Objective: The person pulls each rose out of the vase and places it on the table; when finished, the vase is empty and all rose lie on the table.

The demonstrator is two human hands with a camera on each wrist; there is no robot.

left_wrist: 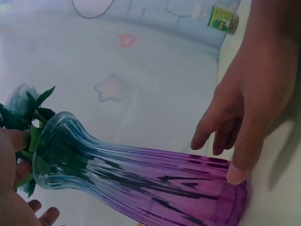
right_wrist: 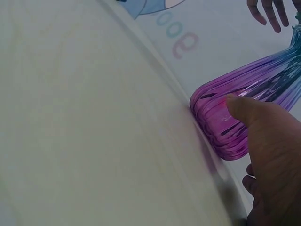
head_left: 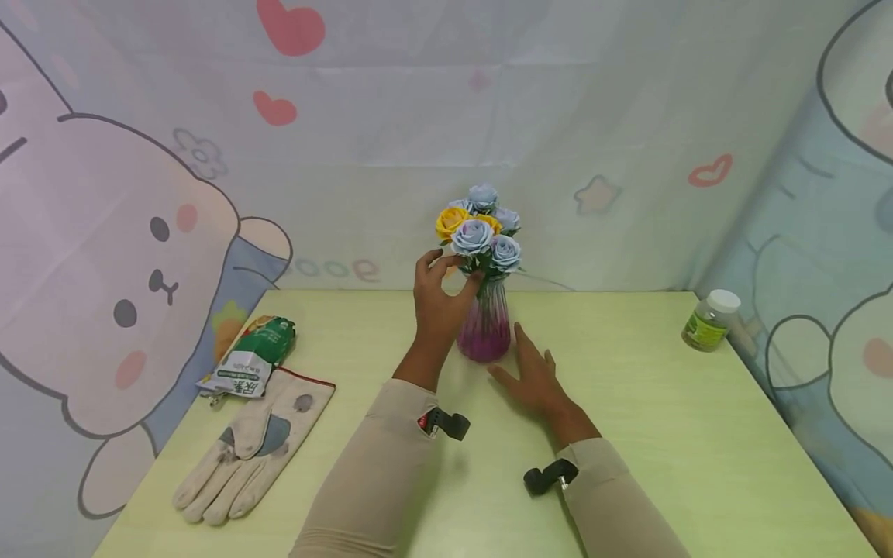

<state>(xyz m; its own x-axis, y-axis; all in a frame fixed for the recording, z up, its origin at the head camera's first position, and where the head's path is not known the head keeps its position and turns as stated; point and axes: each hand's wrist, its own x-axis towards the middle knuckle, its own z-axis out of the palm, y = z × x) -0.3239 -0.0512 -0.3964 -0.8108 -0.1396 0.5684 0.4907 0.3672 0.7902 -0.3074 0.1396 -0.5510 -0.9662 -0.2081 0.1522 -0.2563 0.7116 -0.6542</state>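
Observation:
A ribbed glass vase (head_left: 484,329), clear at the top and purple toward its base, stands upright near the table's back edge. Light blue roses (head_left: 472,237) and yellow roses (head_left: 452,222) with green leaves rise from its mouth, their dark stems showing through the glass. My left hand (head_left: 441,304) pinches the bouquet just above the rim, thumb and a finger among the leaves; its other fingers stretch out loosely. Low on the vase's right side is my right hand (head_left: 533,380), fingers spread. In the right wrist view its thumb (right_wrist: 244,109) overlaps the purple base.
To the left lie a green and white packet (head_left: 254,356) and a pale work glove (head_left: 258,446) with grey patches. A small jar (head_left: 710,320) with a white lid stands at the table's right edge. A printed cloth (head_left: 418,139) hangs behind the table.

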